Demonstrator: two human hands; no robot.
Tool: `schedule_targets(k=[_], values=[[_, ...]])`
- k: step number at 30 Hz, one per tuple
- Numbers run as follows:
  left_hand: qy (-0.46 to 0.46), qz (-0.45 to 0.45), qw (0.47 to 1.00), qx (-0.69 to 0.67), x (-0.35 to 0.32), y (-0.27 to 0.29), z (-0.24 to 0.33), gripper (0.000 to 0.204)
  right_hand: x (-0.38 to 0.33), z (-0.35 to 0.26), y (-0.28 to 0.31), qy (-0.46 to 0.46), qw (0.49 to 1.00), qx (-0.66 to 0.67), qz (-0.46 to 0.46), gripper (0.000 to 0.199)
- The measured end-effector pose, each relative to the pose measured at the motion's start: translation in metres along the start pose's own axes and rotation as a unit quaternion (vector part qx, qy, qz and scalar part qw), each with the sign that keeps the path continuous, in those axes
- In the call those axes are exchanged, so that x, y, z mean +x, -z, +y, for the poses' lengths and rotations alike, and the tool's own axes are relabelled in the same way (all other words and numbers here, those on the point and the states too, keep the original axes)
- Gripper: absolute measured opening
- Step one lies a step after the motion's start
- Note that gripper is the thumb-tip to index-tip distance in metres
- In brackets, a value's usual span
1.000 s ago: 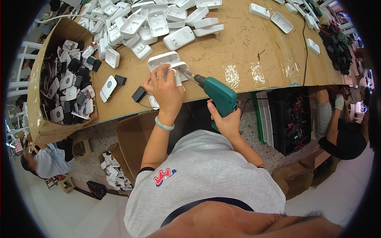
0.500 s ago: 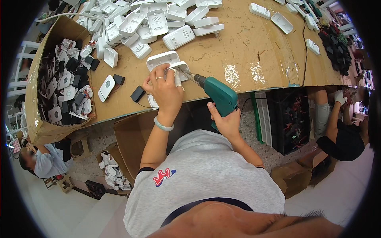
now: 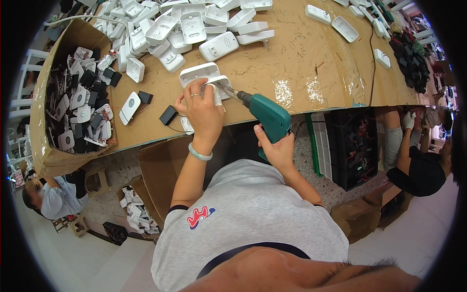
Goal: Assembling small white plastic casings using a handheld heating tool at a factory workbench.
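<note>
My right hand (image 3: 278, 147) is closed around the grip of a green soldering gun (image 3: 270, 116). Its metal tip reaches leftward to a small white plastic case (image 3: 223, 80) at the table's near edge. My left hand (image 3: 206, 107), fingers bent, holds that case; the fingers cover part of it, and the spot under the tip is too small to make out. Just behind stands another open white case half (image 3: 197, 72). Left of my left hand lies a black block (image 3: 168, 115) with a thin wire running to a white piece (image 3: 187, 124) partly hidden by the hand.
White cases (image 3: 170, 29) are heaped at the back of the cardboard-covered table (image 3: 292, 58). A carton (image 3: 41, 107) of white and black parts stands at left, a white unit (image 3: 130, 108) beside it. Below right is a black crate (image 3: 354, 146); a co-worker (image 3: 418, 170) sits beyond.
My hands and the soldering gun stay almost still, the tip at the same case. The co-worker at right has shifted a gloved hand slightly.
</note>
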State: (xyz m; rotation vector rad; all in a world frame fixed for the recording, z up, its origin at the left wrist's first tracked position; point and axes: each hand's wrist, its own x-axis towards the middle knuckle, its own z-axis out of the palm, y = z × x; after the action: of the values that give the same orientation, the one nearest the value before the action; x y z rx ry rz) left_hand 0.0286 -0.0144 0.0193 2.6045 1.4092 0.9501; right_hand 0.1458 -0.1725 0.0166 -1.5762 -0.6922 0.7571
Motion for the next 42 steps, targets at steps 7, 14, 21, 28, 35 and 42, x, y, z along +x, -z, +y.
schedule_targets(k=[7,14,21,28,35,42], values=[[0.002,-0.002,1.000,0.003,0.001,0.000,0.001,0.030,0.000,0.000,0.006,0.003,0.999,-0.032,-0.020,0.016],[0.001,0.004,1.000,0.005,0.001,0.001,0.002,0.028,-0.003,-0.005,0.008,-0.021,0.999,0.022,-0.015,0.015],[0.001,0.000,1.000,0.005,0.002,0.001,0.002,0.025,-0.014,-0.020,0.018,-0.030,0.997,0.064,-0.009,0.018],[0.016,-0.005,1.000,-0.021,0.006,-0.001,0.001,0.023,-0.019,-0.024,0.022,-0.027,0.996,0.078,-0.019,0.020],[0.055,-0.011,0.994,-0.092,0.009,-0.002,-0.010,0.018,-0.021,-0.029,0.031,-0.025,0.995,0.097,0.001,0.016],[0.161,0.063,0.914,-0.367,-0.063,0.067,-0.039,0.027,-0.025,-0.041,0.040,0.016,0.993,0.112,0.042,0.019]])
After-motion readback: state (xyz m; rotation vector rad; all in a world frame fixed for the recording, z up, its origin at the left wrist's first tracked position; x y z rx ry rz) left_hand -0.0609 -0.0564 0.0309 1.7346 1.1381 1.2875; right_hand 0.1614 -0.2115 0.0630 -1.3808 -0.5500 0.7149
